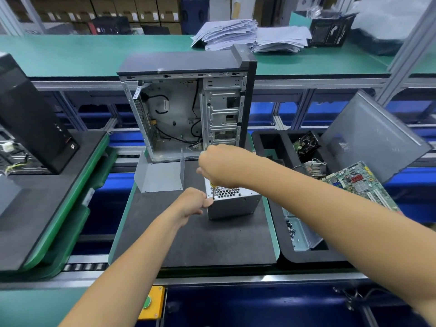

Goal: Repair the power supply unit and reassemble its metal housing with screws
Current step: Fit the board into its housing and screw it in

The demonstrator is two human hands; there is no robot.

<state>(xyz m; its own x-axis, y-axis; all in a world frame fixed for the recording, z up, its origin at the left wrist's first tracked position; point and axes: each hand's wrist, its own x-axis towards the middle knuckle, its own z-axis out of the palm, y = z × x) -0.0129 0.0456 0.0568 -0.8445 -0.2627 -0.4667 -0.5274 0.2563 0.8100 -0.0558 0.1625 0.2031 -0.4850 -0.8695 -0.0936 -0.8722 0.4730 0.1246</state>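
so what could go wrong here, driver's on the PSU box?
1. The screwdriver tip sits at the top corner edge of the power supply unit; it could slip off toward the left hand braced right beside it.
2. Only that left hand steadies the unit on the black mat; downward force from the right hand might tip or slide it.

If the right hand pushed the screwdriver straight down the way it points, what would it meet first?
Most likely the top near-left corner of the power supply unit: the screwdriver held by the right hand looks already there.

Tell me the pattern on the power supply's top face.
A honeycomb grille of hexagonal holes in bare silver metal on the power supply, seen from the head view.
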